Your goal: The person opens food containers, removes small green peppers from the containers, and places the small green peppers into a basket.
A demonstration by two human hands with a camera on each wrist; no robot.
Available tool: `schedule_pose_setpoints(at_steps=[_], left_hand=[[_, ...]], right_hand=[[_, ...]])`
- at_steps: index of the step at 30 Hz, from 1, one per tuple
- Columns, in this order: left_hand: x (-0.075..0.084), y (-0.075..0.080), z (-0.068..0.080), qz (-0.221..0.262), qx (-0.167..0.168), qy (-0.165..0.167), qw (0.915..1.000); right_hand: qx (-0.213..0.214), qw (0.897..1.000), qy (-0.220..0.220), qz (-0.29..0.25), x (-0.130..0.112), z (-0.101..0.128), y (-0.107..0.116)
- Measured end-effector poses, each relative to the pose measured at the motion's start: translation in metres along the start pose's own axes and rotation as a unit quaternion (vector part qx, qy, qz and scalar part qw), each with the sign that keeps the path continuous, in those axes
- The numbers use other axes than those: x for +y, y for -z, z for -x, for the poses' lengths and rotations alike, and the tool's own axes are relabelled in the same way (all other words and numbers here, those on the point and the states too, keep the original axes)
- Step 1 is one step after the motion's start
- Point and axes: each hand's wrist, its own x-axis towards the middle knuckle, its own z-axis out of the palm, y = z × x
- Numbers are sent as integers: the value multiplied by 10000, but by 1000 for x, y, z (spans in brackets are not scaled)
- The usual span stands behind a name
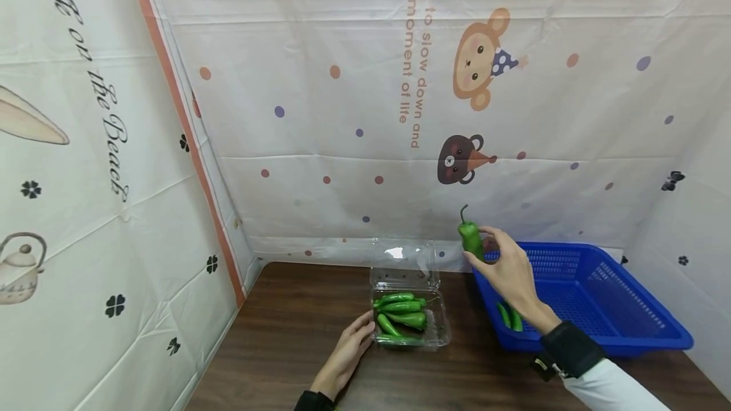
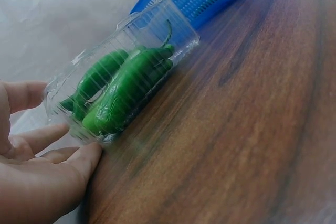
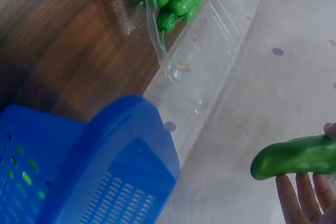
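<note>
My right hand (image 1: 511,274) pinches a green pepper (image 1: 471,240) between thumb and fingers, stem upward, above the near-left corner of the blue basket. In the right wrist view the pepper (image 3: 291,157) lies across the fingers, its rounded end sticking out. My left hand (image 1: 349,346) touches the left side of a clear plastic box (image 1: 440,328) with its fingers extended. The left wrist view shows those fingertips (image 2: 92,153) right at the box's end wall. Several green peppers (image 1: 402,307) lie inside the box, whose hinged lid (image 1: 404,264) stands raised at the back.
To the right stands a blue perforated basket (image 1: 617,309) holding some green peppers (image 1: 510,317) at its left end. Both rest on a brown wooden table (image 1: 302,309). A printed white cloth (image 1: 342,106) hangs behind the table, with another along the left.
</note>
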Motion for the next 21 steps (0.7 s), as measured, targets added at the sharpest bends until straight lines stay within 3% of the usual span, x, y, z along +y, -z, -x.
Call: schedule_pose_setpoints(at_steps=[21], left_hand=[[1,-1,0,36,15,5,10000]], right_hand=[[-48,9996,-266,9,16,4,18]])
